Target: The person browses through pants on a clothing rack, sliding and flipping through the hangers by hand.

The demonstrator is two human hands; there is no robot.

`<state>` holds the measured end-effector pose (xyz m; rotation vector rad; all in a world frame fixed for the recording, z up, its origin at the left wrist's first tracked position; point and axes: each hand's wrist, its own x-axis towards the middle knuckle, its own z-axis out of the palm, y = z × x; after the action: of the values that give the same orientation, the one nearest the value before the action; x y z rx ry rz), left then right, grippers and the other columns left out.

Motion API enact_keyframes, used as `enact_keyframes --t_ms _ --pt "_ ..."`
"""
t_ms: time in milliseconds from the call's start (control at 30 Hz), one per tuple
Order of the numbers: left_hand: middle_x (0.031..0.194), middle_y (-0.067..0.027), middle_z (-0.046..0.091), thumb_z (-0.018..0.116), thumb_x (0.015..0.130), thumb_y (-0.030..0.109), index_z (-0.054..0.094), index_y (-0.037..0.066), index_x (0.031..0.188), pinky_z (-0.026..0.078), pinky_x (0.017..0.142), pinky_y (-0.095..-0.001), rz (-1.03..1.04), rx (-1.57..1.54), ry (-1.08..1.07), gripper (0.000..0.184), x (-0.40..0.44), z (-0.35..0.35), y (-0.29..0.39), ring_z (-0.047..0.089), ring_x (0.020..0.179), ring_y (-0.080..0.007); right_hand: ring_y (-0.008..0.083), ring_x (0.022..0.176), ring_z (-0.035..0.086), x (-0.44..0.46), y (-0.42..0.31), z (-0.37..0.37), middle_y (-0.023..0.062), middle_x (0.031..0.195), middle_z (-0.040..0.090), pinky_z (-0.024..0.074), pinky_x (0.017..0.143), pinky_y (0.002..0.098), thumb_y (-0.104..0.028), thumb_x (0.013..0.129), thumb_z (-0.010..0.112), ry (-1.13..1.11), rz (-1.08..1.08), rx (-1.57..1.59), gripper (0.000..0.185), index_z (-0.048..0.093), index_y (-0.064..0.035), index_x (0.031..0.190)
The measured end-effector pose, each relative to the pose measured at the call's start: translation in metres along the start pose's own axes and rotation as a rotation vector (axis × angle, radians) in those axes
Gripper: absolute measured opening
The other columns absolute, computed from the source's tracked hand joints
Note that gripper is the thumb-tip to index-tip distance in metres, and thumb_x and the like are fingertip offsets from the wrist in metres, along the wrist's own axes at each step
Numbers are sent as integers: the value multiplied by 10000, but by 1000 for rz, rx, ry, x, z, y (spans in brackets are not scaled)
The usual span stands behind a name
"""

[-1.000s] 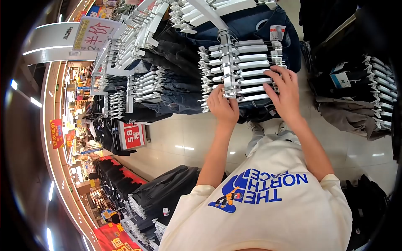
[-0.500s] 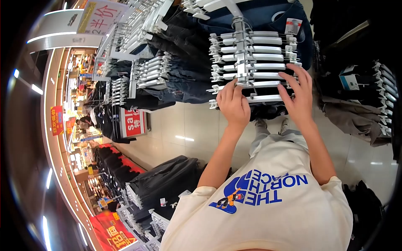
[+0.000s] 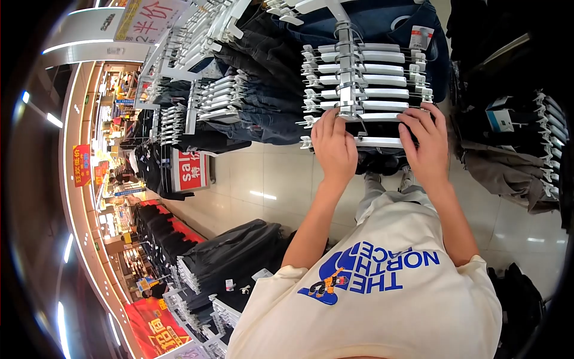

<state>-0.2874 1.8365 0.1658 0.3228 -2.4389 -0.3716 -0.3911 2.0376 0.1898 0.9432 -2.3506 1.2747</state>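
Several white clip hangers (image 3: 382, 79) hang in a row on a metal rail (image 3: 347, 72), with dark trousers (image 3: 382, 163) below them. My left hand (image 3: 335, 146) is at the rail's front end, its fingers curled beside the bar; what they grip is hidden. The fingers of my right hand (image 3: 426, 140) are bent over the right ends of the front hangers. The frontmost hanger (image 3: 379, 142) lies between my two hands, a little apart from the one behind it. A red and white tag (image 3: 421, 37) hangs on blue jeans at the back.
More hangers with dark jeans (image 3: 269, 113) stand to the left. Grey-brown trousers (image 3: 502, 173) hang on a rack at the right. Dark clothes (image 3: 233, 251) are at the lower left. A red sale sign (image 3: 191, 170) stands above the tiled floor (image 3: 251, 173).
The rail sits further right and higher in view than a second ago. A gap has opened between the frontmost hanger and the others. My right hand's fingers have drawn closer together.
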Motion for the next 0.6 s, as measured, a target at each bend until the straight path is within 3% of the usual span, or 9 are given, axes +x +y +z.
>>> enact_keyframes --t_ms 233,300,433,567,600 --pt "1374 -198 661 593 872 -4 676 -31 1153 367 1185 -533 -51 -15 -5 295 3 2 2 578 1305 -404 347 1250 617 2 3 2 41 1149 749 503 1067 493 -103 932 797 -3 -15 -27 181 808 -92 1113" --pt "1132 -200 672 571 878 4 684 -9 1199 395 1114 -515 -32 -66 28 340 3 3 0 604 1141 -401 344 1233 618 0 5 3 39 1131 747 501 1064 497 -106 927 801 2 -24 -27 174 807 -91 1100" --pt "940 -127 673 574 869 -5 692 23 1073 419 1068 -495 -40 -98 44 237 1 1 0 638 955 -355 340 1196 617 -1 6 3 36 1086 741 488 1067 499 -110 913 810 2 -48 -1 157 803 -89 1068" --pt "1127 -180 713 570 870 -11 694 8 1140 413 1086 -500 -36 -99 10 298 3 -2 0 653 1065 -377 338 1182 617 1 3 3 35 1074 742 476 1074 502 -113 907 813 13 -42 -3 147 798 -86 1051" --pt "1280 -183 691 585 867 -1 696 -11 1130 410 1098 -496 -41 -58 29 286 3 -2 2 660 1096 -356 336 1184 614 2 2 4 36 1072 739 471 1073 500 -116 913 809 7 -25 0 156 800 -87 1066"
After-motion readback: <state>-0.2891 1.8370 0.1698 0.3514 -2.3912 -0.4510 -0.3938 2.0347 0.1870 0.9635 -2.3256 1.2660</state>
